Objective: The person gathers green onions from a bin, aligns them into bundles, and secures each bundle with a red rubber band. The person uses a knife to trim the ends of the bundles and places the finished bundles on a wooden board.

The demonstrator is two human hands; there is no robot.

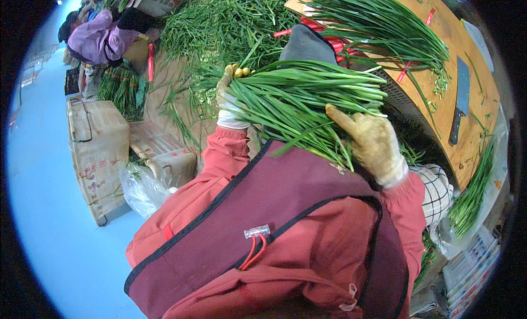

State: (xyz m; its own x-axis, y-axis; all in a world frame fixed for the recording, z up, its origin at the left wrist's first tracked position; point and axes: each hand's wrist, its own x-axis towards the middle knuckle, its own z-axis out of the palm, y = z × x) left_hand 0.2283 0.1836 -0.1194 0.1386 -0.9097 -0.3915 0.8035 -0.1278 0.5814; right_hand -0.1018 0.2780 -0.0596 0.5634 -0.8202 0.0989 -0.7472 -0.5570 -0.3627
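A bunch of green chives (304,84) lies across my lap, its pale stem ends fanned towards the right. My left hand (228,90), in a stained glove, grips the leafy end of the bunch. Over the stem side is my gloved right hand (370,140), its index finger stretched out against the stalks. The other fingers are curled, and whether they hold any stalks is hidden. Several stems hang down at an angle beside the right hand, over my maroon apron (284,183).
At right, a wooden board (436,125) carries a chive pile (383,26), a cleaver (462,86) and red ties (403,72). Loose chives (230,22) cover the floor ahead. To the left are crates (99,154), a plastic bag (144,189) and a bent-over person (99,35).
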